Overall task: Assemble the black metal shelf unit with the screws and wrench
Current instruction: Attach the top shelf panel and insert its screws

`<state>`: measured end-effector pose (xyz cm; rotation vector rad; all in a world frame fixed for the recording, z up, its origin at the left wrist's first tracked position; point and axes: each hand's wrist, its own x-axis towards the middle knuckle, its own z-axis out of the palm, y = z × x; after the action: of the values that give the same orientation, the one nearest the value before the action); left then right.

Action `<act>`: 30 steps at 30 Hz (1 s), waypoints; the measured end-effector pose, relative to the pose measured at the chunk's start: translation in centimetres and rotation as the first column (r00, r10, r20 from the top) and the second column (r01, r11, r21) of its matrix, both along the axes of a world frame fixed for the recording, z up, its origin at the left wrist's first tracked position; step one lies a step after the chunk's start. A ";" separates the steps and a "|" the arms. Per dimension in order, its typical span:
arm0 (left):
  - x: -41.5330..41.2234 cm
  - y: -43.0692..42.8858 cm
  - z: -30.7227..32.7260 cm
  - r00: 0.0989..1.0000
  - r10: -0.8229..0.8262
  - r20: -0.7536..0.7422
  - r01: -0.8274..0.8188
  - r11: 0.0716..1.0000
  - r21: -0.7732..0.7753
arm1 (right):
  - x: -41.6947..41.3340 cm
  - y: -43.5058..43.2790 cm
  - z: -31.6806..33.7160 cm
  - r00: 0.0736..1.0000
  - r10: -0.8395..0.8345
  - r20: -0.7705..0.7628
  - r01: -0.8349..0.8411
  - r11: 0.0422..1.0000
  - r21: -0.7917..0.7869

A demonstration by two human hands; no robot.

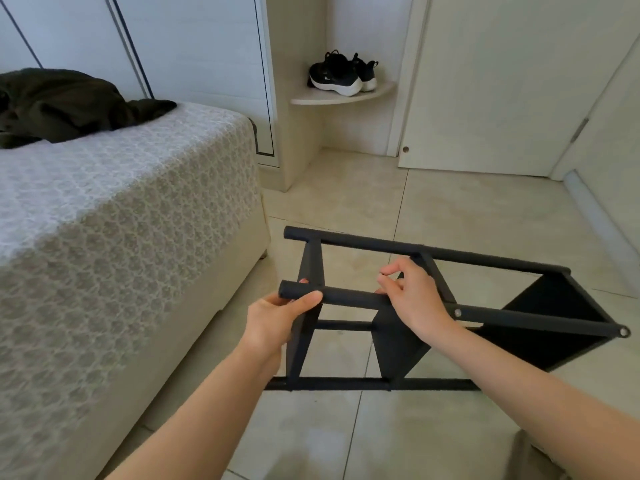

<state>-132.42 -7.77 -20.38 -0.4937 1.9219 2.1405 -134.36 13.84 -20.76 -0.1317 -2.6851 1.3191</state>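
Shelf unit: the black metal shelf unit (450,255) lies on its side on the pale tiled floor (450,202), at about 5 o'clock in the view, with its round tubes running from 9 towards 3 o'clock.
Panels: flat black panels stand on edge between the tubes. The middle panel (398,344) sits just under the right hand.
Left hand: the left hand (280,317) grips the near upper tube (353,296) close to its 9 o'clock end, thumb laid over the top.
Right hand: the right hand (415,299) holds the same tube at 3 o'clock of the left hand, its fingers (393,282) curled over it. Thumb and forefinger tips nearly meet above the tube — whether they pinch anything small cannot be told.
Screws: a silver screw head (458,312) shows on that tube just at 3 o'clock of the right hand, and a second silver screw head (623,331) at the tube's far end.
Bed: a bed with a patterned white cover (121,220) stands at 9 o'clock of the unit, near it, with a crumpled dark garment (69,102) lying on top.
Corner: at 12 o'clock, well apart — a pair of black sneakers with white soles (341,76) on a rounded corner shelf (311,98), beside a cream door (502,81).
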 end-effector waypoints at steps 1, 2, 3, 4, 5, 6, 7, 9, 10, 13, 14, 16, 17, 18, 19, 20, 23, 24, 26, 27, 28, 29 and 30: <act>0.1 -0.4 -1.0 0.999 -0.004 0.036 0.004 1.000 0.011 | 0.1 -0.2 -0.8 1.000 0.014 0.025 -0.014 1.000 0.009; 0.2 -0.9 -2.0 0.997 -0.012 0.073 0.009 0.999 0.031 | 0.2 -0.5 -1.6 0.998 0.028 0.049 -0.029 0.999 0.017; 0.3 -1.2 -2.9 0.994 -0.020 0.107 0.014 0.999 0.051 | 0.3 -0.7 -2.4 0.997 0.039 0.073 -0.041 0.999 0.025; 0.4 -1.5 -3.7 0.990 -0.026 0.136 0.017 0.998 0.064 | 0.4 -1.0 -3.1 0.994 0.047 0.095 -0.050 0.998 0.032; 0.6 -1.8 -4.4 0.987 -0.033 0.157 0.022 0.997 0.071 | 0.5 -1.1 -3.7 0.992 0.052 0.115 -0.057 0.998 0.038; 0.8 -2.1 -5.0 0.984 -0.043 0.174 0.029 0.996 0.080 | 0.5 -1.3 -4.3 0.990 0.059 0.131 -0.065 0.997 0.044; 1.0 -2.4 -5.6 0.981 -0.050 0.188 0.033 0.995 0.093 | 0.6 -1.4 -4.7 0.986 0.070 0.149 -0.078 0.996 0.048; 1.4 -2.9 -6.9 0.977 -0.052 0.208 0.027 0.992 0.122 | 0.8 -1.7 -5.5 0.978 0.094 0.184 -0.104 0.993 0.048; 1.7 -3.1 -7.5 0.975 -0.056 0.216 0.027 0.990 0.139 | 0.9 -1.9 -5.9 0.974 0.102 0.201 -0.113 0.993 0.045; 2.4 -3.7 -9.1 0.970 -0.062 0.234 0.023 0.986 0.168 | 1.5 -2.4 -6.9 0.962 0.131 0.240 -0.146 0.988 0.047; 2.5 -3.9 -9.3 0.971 -0.067 0.231 0.028 0.985 0.168 | 1.6 -2.5 -7.0 0.959 0.142 0.245 -0.159 0.986 0.052; 2.7 -4.1 -9.7 0.971 -0.078 0.225 0.040 0.985 0.167 | 1.8 -2.7 -7.1 0.955 0.154 0.255 -0.172 0.984 0.049; 2.6 -4.1 -9.8 0.972 -0.080 0.219 0.043 0.984 0.170 | 1.7 -2.6 -6.8 0.955 0.158 0.251 -0.175 0.983 0.047; 2.5 -4.3 -10.0 0.972 -0.081 0.220 0.043 0.985 0.170 | 1.7 -2.6 -6.7 0.953 0.162 0.256 -0.179 0.983 0.047; 2.4 -4.3 -10.2 0.972 -0.082 0.221 0.045 0.985 0.167 | 1.7 -2.6 -6.6 0.949 0.168 0.265 -0.187 0.981 0.048; 2.5 -4.4 -10.3 0.972 -0.087 0.220 0.050 0.985 0.166 | 1.8 -2.6 -6.6 0.945 0.175 0.277 -0.195 0.980 0.047; 2.7 -4.6 -10.7 0.974 -0.083 0.212 0.055 0.989 0.134 | 2.3 -2.5 -6.7 0.933 0.196 0.301 -0.213 0.977 0.024; 2.8 -4.7 -10.8 0.975 -0.081 0.205 0.058 0.992 0.113 | 2.4 -2.5 -6.8 0.933 0.200 0.301 -0.215 0.976 0.018; 2.8 -4.9 -10.8 0.978 -0.087 0.189 0.077 0.995 0.063 | 2.7 -2.5 -7.0 0.934 0.196 0.298 -0.210 0.978 0.015; 2.7 -5.0 -10.8 0.981 -0.087 0.176 0.084 0.996 0.022 | 2.8 -2.5 -7.1 0.935 0.192 0.298 -0.207 0.978 0.019; 2.6 -5.1 -10.9 0.985 -0.086 0.149 0.093 0.995 -0.038 | 2.8 -2.5 -7.2 0.934 0.191 0.301 -0.208 0.978 0.024; 2.5 -5.2 -10.9 0.989 -0.095 0.112 0.108 0.988 -0.114 | 2.9 -2.5 -7.2 0.932 0.193 0.307 -0.212 0.977 0.030; 2.4 -5.3 -10.9 0.990 -0.117 0.074 0.129 0.973 -0.191 | 2.9 -2.5 -7.2 0.929 0.199 0.312 -0.221 0.975 0.035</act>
<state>-130.03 -13.11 -31.32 -0.4567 2.0811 1.8494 -131.43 11.38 -27.99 -0.0445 -3.0796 1.3589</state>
